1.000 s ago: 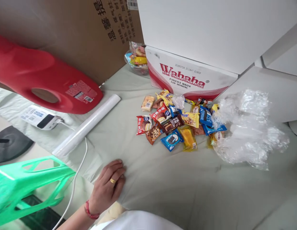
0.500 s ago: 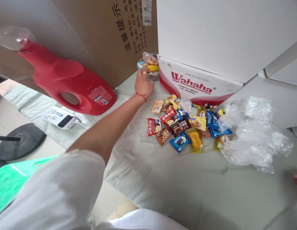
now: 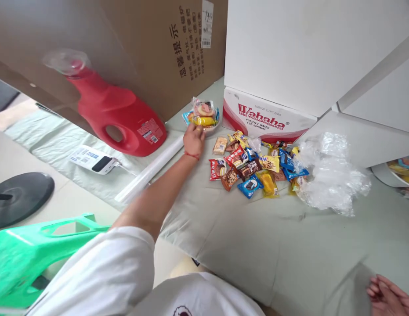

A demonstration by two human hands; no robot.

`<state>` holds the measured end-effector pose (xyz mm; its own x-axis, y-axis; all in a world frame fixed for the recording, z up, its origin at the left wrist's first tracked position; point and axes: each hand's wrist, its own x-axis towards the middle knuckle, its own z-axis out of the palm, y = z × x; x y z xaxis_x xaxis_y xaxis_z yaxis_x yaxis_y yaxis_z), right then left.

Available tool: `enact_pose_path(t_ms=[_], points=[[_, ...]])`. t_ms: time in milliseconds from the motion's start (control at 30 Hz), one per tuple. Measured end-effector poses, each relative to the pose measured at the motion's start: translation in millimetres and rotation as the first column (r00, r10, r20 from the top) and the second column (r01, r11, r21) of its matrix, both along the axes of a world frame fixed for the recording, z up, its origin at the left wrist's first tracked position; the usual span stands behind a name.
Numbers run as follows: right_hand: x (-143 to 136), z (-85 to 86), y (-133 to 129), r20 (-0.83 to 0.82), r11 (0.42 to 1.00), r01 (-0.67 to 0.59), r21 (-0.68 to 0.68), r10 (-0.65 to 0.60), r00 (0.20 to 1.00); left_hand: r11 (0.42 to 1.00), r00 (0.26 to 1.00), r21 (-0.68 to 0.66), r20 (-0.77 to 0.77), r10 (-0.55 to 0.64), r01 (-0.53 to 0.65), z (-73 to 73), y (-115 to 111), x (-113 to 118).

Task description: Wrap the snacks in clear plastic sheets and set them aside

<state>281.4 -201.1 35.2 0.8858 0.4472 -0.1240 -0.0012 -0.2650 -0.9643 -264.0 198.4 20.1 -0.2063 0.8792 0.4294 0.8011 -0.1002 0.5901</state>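
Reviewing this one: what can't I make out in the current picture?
- Head view: whether the left hand grips the bowl; the hand itself covers the contact.
- Head view: all of the right hand; the lower right corner cuts it off.
- Head view: the rest of the white tub; cut by the right edge.
- Head view: small print on the red jug; too small.

At the left hand [image 3: 194, 142], snack packets [image 3: 204, 121] are showing glossy plastic; to its right, clear plastic bags [image 3: 336, 180] are looking crinkled, shiny. Around it, cloth [image 3: 220, 224] is looking matt — to its left, a red plastic jug [image 3: 125, 114] is looking smooth.
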Motion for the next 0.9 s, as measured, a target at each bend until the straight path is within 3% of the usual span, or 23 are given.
enact_pose_path(t_ms=[100, 167, 300, 400, 500, 567, 600, 667, 700, 767, 833, 900], points=[[-26, -9.3, -11, -0.049, 0.999, -0.040, 0.020, 0.041, 0.998, 0.989, 0.999, 0.146, -0.019, -0.035, 0.037, -2.7, -58, 0], [-32, -22.6, -17, 0.006, 1.000, -0.025, 0.011, 0.025, 1.000, 0.972, 0.996, 0.221, -0.048, -0.072, 0.081, 0.7, -96, 1], [-30, -44.9, -28, 0.193, 0.992, -0.065, -0.108, 0.085, 0.978, 0.925, 0.987, 0.346, -0.084, -0.139, 0.160, 23.6, -160, 9], [-28, -47.7, -34, 0.267, 0.971, -0.091, -0.223, 0.151, 0.952, 0.889, 0.980, 0.414, -0.051, -0.191, 0.195, 52.0, -187, 27], [-32, -43.8, -35, 0.328, 0.944, -0.102, -0.315, 0.209, 0.921, 0.863, 0.934, 0.482, 0.214, -0.284, 0.152, 77.4, -184, 61], [-36, -40.8, -34, 0.360, 0.936, -0.100, -0.336, 0.226, 0.905, 0.872, 0.795, 0.472, 0.477, -0.375, 0.128, 87.1, -167, 89], [-38, -39.6, -34, 0.373, 0.936, -0.098, -0.339, 0.229, 0.899, 0.893, 0.675, 0.436, 0.626, -0.391, 0.114, 89.3, -154, 103], [-42, -37.5, -33, 0.391, 0.935, -0.094, -0.341, 0.232, 0.891, 0.947, 0.308, 0.307, 0.895, -0.322, 0.097, 89.3, -128, 129], [-43, -36.7, -33, 0.398, 0.935, -0.094, -0.341, 0.234, 0.887, 0.968, 0.109, 0.209, 0.968, -0.224, 0.136, 87.8, -116, 140], [-44, -35.4, -32, 0.404, 0.934, -0.099, -0.345, 0.242, 0.882, 0.972, -0.207, 0.019, 0.978, 0.031, 0.235, 83.7, -98, 156], [-44, -34.1, -32, 0.407, 0.932, -0.099, -0.350, 0.246, 0.880, 0.947, -0.343, -0.068, 0.922, 0.180, 0.314, 80.3, -88, 165], [-43, -32.5, -32, 0.403, 0.931, -0.092, -0.354, 0.241, 0.883, 0.938, -0.379, -0.054, 0.905, 0.190, 0.342, 78.9, -87, 167]])
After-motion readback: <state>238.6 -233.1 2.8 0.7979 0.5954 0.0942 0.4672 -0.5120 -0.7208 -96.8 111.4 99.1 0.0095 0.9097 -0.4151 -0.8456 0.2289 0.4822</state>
